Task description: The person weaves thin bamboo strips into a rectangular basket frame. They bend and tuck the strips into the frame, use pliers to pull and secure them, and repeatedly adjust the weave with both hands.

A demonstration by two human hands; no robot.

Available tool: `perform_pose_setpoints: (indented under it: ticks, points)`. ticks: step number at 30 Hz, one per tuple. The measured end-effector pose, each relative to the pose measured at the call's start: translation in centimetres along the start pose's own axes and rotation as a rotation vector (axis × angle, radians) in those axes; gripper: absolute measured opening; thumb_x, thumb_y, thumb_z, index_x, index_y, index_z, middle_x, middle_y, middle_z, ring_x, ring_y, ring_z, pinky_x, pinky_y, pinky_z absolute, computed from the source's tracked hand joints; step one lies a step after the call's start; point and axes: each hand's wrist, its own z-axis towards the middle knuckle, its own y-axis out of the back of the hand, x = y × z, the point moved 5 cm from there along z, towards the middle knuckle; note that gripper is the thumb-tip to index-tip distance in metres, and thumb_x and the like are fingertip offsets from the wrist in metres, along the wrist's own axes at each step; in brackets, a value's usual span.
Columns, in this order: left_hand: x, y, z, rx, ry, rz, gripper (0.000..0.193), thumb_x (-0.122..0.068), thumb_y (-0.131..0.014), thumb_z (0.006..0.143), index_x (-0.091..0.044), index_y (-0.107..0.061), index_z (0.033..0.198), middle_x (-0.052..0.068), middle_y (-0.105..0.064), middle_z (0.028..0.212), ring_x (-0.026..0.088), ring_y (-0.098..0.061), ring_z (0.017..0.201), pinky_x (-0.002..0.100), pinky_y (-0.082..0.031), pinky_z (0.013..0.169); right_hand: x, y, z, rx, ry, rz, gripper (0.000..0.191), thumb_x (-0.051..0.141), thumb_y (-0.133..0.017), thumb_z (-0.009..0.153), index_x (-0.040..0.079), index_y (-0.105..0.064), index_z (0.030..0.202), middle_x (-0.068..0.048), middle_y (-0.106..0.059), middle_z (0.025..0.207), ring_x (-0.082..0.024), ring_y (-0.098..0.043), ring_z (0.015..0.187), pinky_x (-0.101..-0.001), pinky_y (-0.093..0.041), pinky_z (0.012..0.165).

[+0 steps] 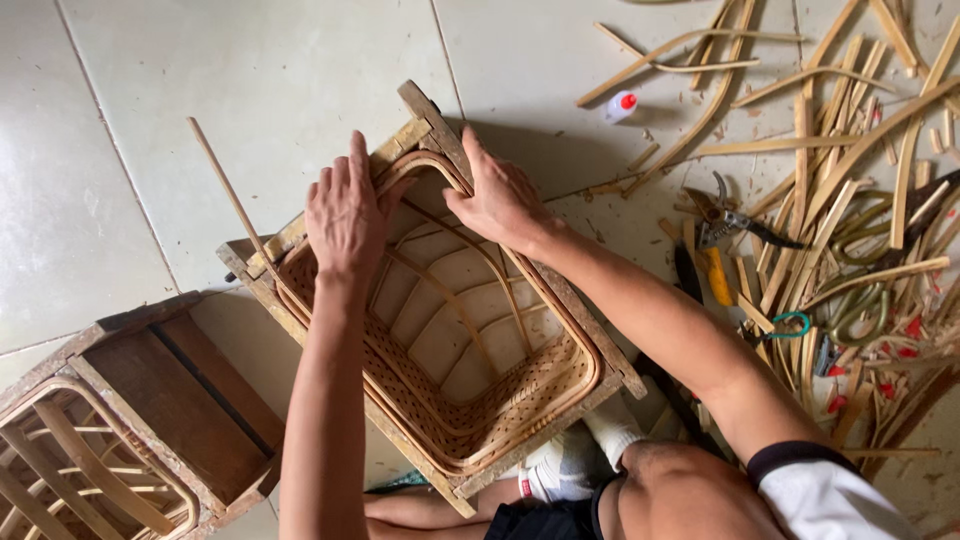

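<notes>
Pale tiled floor [250, 70] — both hands, left hand [345, 215] and right hand [500, 200], press flat, seemingly ungripping, on woven basket [450, 340].

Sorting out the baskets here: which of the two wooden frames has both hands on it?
The middle frame, holding the woven basket: left hand and right hand press its far rim. The lower-left frame is untouched.

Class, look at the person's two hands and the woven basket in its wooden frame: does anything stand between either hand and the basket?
Nothing visible does. The left hand and right hand both rest directly on the rim of the woven basket.
</notes>
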Motion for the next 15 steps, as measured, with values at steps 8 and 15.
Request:
perform_pose_setpoints:
  ticks: [8,15]
  points:
    - [1.2,-3.5,-0.2,0.101,0.106,0.068,0.075,-0.065,-0.068,0.092,-0.006,-0.051,0.136,0.008,-0.061,0.098,0.023,-0.059,0.087,0.039,-0.051,0.08,-1.9,-1.6,4.0,0.158,-0.271,-0.054,0.068,0.003,-0.063,0.089,-0.005,-0.042,0.153,-0.031,-0.069,0.11,-0.02,-0.056,0.06,-0.0295,-0.048,0.048]
    - [1.0,-2.0,1.2,0.107,0.11,-0.081,0.08,-0.06,-0.071,0.095,-0.003,-0.046,0.145,0.012,-0.063,0.111,0.028,-0.059,0.103,0.047,-0.046,0.094,0.1,0.3,4.3,0.027,0.036,0.142,0.109,0.013,-0.089,0.081,-0.008,-0.015,0.159,-0.043,-0.032,0.156,-0.047,-0.037,0.141,-0.0507,-0.033,0.115]
